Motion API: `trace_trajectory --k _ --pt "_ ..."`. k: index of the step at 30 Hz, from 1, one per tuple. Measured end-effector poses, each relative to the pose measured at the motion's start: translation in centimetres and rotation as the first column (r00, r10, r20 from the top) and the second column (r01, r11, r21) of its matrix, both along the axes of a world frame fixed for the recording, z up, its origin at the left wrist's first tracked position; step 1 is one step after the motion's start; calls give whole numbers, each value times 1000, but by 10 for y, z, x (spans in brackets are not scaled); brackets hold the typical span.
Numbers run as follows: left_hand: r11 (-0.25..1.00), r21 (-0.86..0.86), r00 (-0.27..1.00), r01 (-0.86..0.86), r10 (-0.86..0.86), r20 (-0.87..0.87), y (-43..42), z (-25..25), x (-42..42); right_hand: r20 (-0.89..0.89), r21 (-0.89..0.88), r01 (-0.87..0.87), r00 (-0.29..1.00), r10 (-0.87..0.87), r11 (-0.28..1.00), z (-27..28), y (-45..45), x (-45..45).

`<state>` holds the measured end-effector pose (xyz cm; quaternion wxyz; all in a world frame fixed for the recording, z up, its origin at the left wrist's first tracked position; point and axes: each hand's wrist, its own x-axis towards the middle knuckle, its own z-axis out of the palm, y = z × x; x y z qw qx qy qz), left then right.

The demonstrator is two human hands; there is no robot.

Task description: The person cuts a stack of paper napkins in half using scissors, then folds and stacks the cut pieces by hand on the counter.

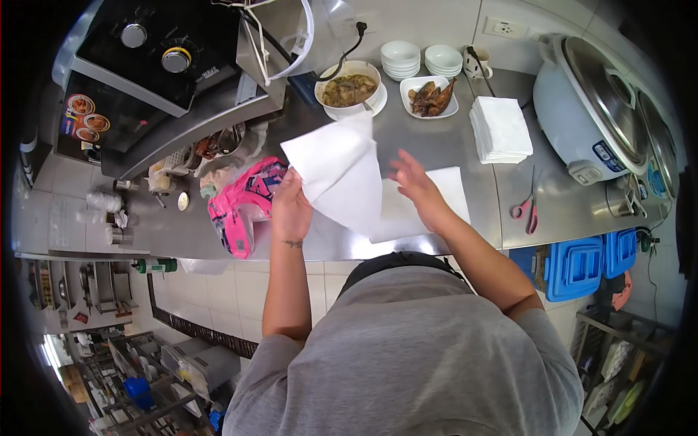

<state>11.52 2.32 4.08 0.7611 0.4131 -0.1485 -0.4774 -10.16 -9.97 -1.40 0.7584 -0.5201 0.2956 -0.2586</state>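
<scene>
My left hand (292, 202) grips a white paper napkin (340, 171) by its left edge. The napkin is raised above the counter, with creases and loose folded corners. To its right, my right hand (420, 190) has its fingers apart and holds nothing. Under that hand, more white paper (449, 190) lies flat near the counter's front edge; the raised napkin hides part of it. Farther right sits a neat stack of folded white napkins (502, 131). Pink-handled scissors (529, 207) lie on the steel to the right of my right forearm.
A steel counter (476, 243) bears a bowl of food (349, 89), a dish of browned food (430, 98) and stacked white bowls (400, 58). At right stands a large rice cooker (582, 109). A pink plastic bag (243, 203) and a microwave oven (156, 54) are at left.
</scene>
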Motion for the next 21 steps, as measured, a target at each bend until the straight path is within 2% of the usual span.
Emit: trace_trajectory --k 1,4,7,10,12,15,18,19,21 --pt "1000 -7 999 30 -30 43 1 -1 -4 95 170 -25 995 8 985 13 -2 2" --pt "995 -5 984 102 -101 144 6 -6 -14 119 -96 52 992 -40 994 37 3 9" --pt "990 18 969 139 -140 202 8 -9 -21 -58 -352 130 985 -160 927 43 5 14" --pt "988 31 951 153 -155 268 11 -12 -23 -45 -321 264 955 -293 910 50 0 16" --pt "987 34 942 160 -163 293 11 -13 -23 16 -261 284 957 -290 923 49 -5 16" --pt "987 24 952 157 -158 262 10 -16 -24 124 -190 290 955 -270 938 41 -11 16" --pt "951 46 913 307 -308 267 11 -24 -19 249 -124 249 945 -213 960 42 -11 11" --pt "909 20 896 417 -414 162 10 -23 -19 292 -103 227 938 -189 969 46 -10 9" --pt "797 -69 796 601 -604 -42 5 -17 -24 265 -157 122 961 -77 980 55 -3 6"
